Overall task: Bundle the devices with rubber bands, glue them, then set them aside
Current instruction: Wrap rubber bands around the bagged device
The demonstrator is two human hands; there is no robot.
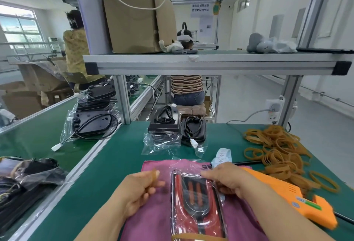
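Left fingers (160,183), blurred, round a rubber band (152,176); right fingers (207,174) on the bagged device (195,199), grip unclear

On a pink cloth (153,221) at the near edge of the green table (115,164) lies a red-and-black device (197,202) in a clear bag, with a rubber band (199,237) round its near end. The right hand (228,179) grips the device's far right edge. The left hand (141,191), just left of the device, pinches a second band (153,175) (blurred, its shape unclear). An orange glue gun (291,196) lies to the right, beside a pile of bands (277,152).
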